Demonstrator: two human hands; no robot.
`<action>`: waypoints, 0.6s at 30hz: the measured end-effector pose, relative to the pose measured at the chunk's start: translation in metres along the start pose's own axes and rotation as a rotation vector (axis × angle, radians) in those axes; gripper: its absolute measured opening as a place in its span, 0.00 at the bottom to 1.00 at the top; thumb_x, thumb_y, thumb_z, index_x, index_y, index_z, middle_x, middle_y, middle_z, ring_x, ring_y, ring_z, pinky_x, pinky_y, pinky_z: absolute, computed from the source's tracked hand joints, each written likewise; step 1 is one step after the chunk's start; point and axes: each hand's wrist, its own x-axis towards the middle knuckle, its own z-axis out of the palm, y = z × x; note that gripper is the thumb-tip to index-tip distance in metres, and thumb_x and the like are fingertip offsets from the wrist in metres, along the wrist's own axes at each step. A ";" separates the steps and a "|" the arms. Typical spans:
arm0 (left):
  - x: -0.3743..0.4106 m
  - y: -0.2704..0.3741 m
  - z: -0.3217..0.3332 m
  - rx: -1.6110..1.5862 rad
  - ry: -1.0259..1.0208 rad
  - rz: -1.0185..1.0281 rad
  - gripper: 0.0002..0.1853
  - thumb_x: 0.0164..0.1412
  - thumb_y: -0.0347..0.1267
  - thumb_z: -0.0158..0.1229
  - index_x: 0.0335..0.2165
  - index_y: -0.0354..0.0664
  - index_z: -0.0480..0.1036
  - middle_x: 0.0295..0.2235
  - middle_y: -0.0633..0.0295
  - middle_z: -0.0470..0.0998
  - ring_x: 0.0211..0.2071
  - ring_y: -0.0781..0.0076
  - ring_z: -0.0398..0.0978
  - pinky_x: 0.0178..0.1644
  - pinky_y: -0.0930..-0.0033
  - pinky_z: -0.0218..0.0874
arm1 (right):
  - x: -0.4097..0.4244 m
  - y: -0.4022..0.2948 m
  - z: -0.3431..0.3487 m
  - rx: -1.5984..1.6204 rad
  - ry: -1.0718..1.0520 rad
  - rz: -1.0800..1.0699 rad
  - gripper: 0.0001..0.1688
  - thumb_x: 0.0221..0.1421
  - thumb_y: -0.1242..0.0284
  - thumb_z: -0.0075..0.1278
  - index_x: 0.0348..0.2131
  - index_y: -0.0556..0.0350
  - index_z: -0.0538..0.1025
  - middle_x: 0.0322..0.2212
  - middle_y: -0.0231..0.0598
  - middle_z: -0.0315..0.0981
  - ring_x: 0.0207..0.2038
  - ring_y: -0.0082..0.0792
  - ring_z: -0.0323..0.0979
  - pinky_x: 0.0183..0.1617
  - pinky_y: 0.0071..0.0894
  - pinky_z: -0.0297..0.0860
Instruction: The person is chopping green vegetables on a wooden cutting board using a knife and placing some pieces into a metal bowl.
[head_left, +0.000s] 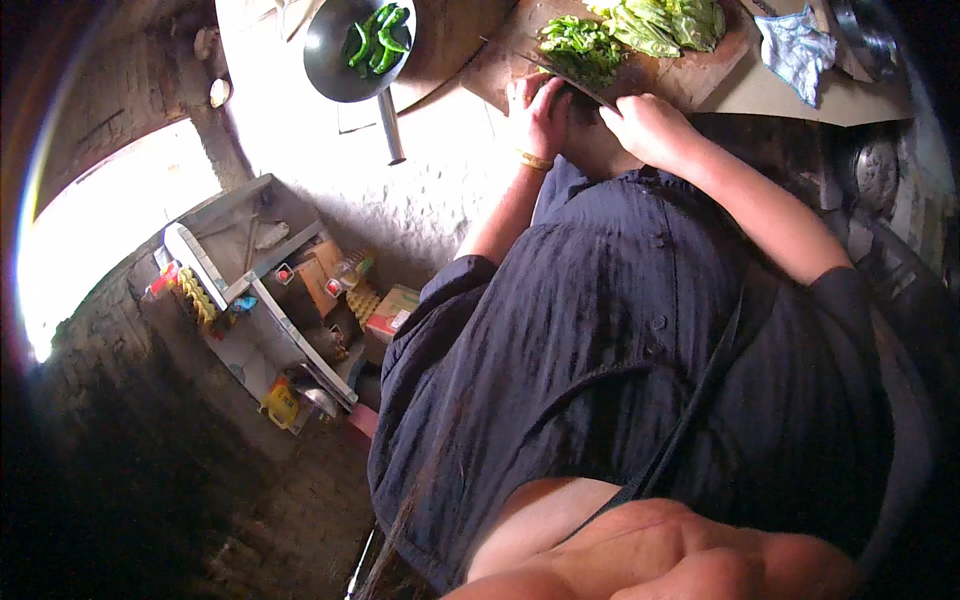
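Observation:
My right hand (646, 129) is closed around the handle of a knife (577, 84), whose blade slants up and left along the near side of chopped green pieces (579, 46). Close by the blade, my left hand (538, 112) rests with bent fingers at the near edge of a wooden cutting board (694, 79); whether it holds anything is hidden. Behind the chopped pieces lie pale green leafy vegetables (664, 26). To the left, a dark wok (326, 71) with a metal handle holds several green chili peppers (379, 43).
A blue-and-white cloth (799, 49) lies right of the board. At lower left, shelving (300, 341) holds cartons, egg trays and a yellow bottle (280, 405). Strong light washes out the surface below the wok.

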 end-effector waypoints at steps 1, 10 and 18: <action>0.003 0.001 0.000 -0.005 -0.002 0.000 0.14 0.45 0.25 0.65 0.36 0.40 0.77 0.40 0.55 0.75 0.42 0.55 0.69 0.47 0.58 0.62 | 0.010 -0.003 0.006 0.010 0.000 0.023 0.30 0.63 0.55 0.40 0.30 0.66 0.78 0.28 0.64 0.75 0.34 0.61 0.76 0.41 0.55 0.71; 0.008 0.005 -0.004 0.045 0.004 0.014 0.15 0.44 0.26 0.65 0.36 0.40 0.78 0.38 0.55 0.74 0.41 0.56 0.70 0.47 0.58 0.63 | 0.002 -0.003 -0.019 0.109 0.052 -0.060 0.29 0.62 0.56 0.41 0.27 0.67 0.77 0.27 0.64 0.74 0.34 0.62 0.75 0.42 0.54 0.70; 0.007 0.007 -0.003 0.007 -0.009 0.008 0.14 0.46 0.25 0.65 0.36 0.41 0.77 0.38 0.55 0.75 0.42 0.54 0.69 0.47 0.58 0.62 | 0.000 -0.007 -0.013 0.136 -0.113 0.121 0.29 0.63 0.57 0.39 0.29 0.68 0.78 0.28 0.65 0.75 0.35 0.61 0.76 0.43 0.55 0.70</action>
